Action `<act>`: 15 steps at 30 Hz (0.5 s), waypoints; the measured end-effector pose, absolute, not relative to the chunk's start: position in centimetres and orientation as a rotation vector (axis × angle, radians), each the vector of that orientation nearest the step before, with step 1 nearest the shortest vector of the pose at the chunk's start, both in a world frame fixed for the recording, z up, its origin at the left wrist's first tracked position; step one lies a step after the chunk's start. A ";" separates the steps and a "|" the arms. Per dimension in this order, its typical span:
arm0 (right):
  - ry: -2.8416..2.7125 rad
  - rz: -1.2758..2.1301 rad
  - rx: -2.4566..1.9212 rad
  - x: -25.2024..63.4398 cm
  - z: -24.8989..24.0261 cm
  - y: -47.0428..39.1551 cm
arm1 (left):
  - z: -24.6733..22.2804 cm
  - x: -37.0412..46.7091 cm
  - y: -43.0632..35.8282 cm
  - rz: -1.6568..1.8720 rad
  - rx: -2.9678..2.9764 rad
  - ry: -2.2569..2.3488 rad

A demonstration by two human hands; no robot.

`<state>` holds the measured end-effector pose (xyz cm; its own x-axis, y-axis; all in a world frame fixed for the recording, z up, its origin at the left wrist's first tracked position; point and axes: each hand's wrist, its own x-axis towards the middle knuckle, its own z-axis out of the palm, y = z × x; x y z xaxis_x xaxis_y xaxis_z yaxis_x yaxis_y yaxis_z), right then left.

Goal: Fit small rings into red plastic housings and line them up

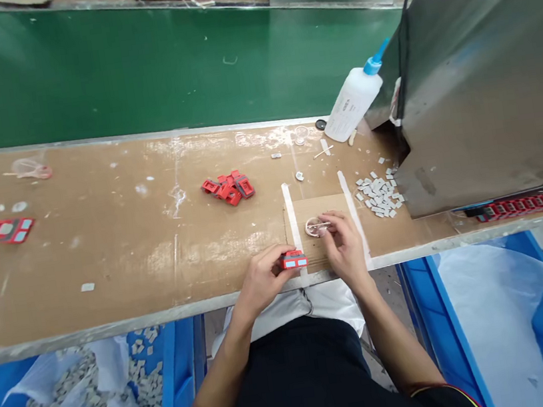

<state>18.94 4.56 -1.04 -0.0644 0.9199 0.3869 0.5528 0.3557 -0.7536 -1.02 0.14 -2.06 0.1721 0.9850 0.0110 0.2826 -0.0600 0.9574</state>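
Note:
Near the bench's front edge, my left hand (264,273) pinches a red toy vehicle part (293,259) with two pale blue window panes facing me. My right hand (342,244) is closed on a thin white cotton swab (319,225), held over a small round clear dish (312,227). The dish sits on a cardboard pad between two strips of white tape (356,218). Beyond my left hand lies a heap of red and grey vehicle parts (229,188). Right of the tape, small pale rectangular pieces (380,195) are scattered in a pile.
A white squeeze bottle (353,103) with a blue nozzle leans against a large metal housing (481,79) on the right. A row of red parts (524,205) lies below it. Behind the bench runs a green belt (132,75). Blue bins (174,372) stand below on both sides.

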 end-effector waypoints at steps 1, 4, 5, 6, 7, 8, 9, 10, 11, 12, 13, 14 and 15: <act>-1.754 0.517 -1.320 19.4 -1.0 4.6 | -2.0 -1.0 0.2 0.955 1.526 1.270; -1.735 0.355 -1.388 22.2 -0.6 5.8 | -2.0 -1.1 0.3 0.965 1.560 1.263; -1.727 0.281 -1.435 23.4 -0.6 6.5 | -2.1 -1.0 0.3 0.970 1.570 1.260; -1.736 0.219 -1.485 24.5 -0.6 7.4 | -2.1 -1.0 0.3 0.973 1.578 1.254; -1.777 0.175 -1.532 25.5 -0.7 8.4 | -2.1 -1.0 0.4 0.976 1.584 1.251; -1.847 0.151 -1.575 26.3 -0.8 9.3 | -2.2 -1.0 0.4 0.977 1.586 1.249; -1.934 0.135 -1.612 26.9 -0.9 10.3 | -2.2 -0.9 0.4 0.979 1.588 1.248; -2.026 0.116 -1.644 27.2 -1.0 11.0 | -2.2 -0.9 0.4 0.979 1.590 1.245; -2.116 0.087 -1.675 27.3 -1.1 11.7 | -2.2 -0.9 0.3 0.981 1.592 1.240; -2.190 0.046 -1.705 27.4 -1.1 12.2 | -2.1 -0.9 0.3 0.982 1.593 1.232; -2.251 0.001 -1.731 27.3 -1.1 12.5 | -2.1 -0.9 0.3 0.986 1.594 1.224; -2.302 -0.038 -1.748 27.3 -1.1 12.7 | -2.1 -1.0 0.2 0.991 1.598 1.219; -2.350 -0.065 -1.753 27.3 -1.0 12.7 | -2.1 -1.0 0.2 0.998 1.605 1.218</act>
<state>27.33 12.65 -0.98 -0.2713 0.9431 0.1922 0.9522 0.2921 -0.0891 -0.98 0.17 -2.07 0.2018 0.9750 0.0930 0.2836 -0.1491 0.9473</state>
